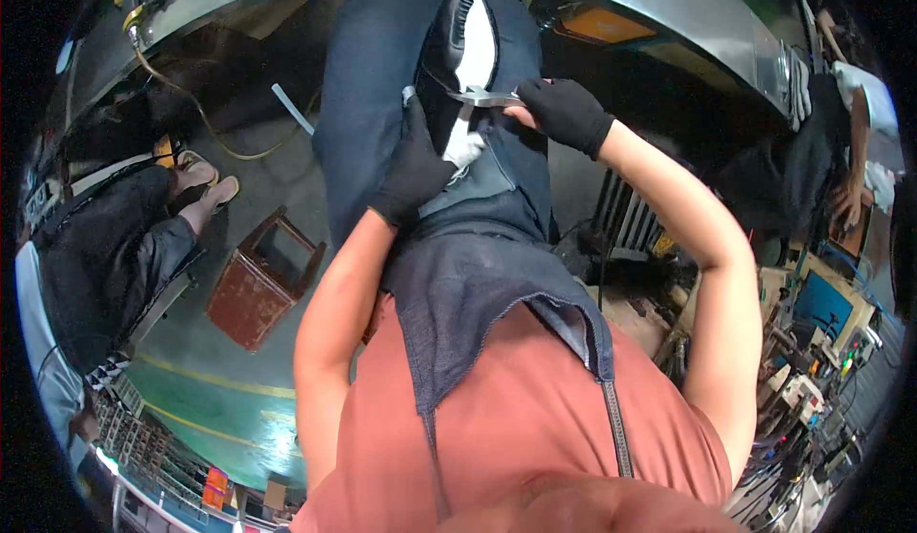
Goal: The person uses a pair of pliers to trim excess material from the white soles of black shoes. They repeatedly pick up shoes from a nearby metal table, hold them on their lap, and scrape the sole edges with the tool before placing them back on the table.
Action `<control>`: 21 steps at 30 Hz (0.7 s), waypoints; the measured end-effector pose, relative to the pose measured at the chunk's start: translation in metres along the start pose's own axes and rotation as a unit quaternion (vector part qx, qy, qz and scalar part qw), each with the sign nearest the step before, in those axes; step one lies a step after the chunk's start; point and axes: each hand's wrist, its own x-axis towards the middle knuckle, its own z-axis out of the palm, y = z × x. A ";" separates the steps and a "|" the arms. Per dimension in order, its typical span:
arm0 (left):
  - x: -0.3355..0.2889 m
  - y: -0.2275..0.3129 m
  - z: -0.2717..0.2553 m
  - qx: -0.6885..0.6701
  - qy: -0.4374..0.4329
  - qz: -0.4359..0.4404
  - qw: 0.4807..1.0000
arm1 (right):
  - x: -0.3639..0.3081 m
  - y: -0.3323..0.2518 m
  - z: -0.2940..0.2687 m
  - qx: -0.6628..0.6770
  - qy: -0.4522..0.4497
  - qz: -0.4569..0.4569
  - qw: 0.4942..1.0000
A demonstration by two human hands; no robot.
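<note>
Head view: a black-and-white shoe (465, 55) rests on the person's denim lap (497, 199), its long axis running away from the body. The gloved left hand (417, 165) clasps its near end. The gloved right hand (565, 113) pinches a metal blade (485, 97) lying crosswise against it.

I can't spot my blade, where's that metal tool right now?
In the head view, upper centre: the metal tool is in the gloved right hand, laid across the black-and-white shoe.
</note>
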 end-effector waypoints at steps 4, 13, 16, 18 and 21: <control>0.033 0.007 0.020 -0.150 0.209 -0.063 0.964 | -0.001 0.004 -0.021 0.266 -0.214 0.168 0.925; 0.063 -0.035 0.011 -0.108 0.115 0.025 0.987 | 0.018 -0.112 -0.085 -0.107 -0.041 -0.136 0.984; 0.068 -0.049 -0.014 0.015 -0.006 0.120 0.993 | 0.008 -0.104 -0.055 0.022 -0.008 -0.177 0.984; 0.066 -0.056 -0.021 0.260 0.091 0.275 0.921 | 0.002 -0.072 -0.034 0.060 -0.098 -0.007 0.993; 0.054 -0.023 -0.031 0.015 0.028 0.217 0.976 | -0.021 -0.075 -0.015 0.041 0.053 -0.079 0.995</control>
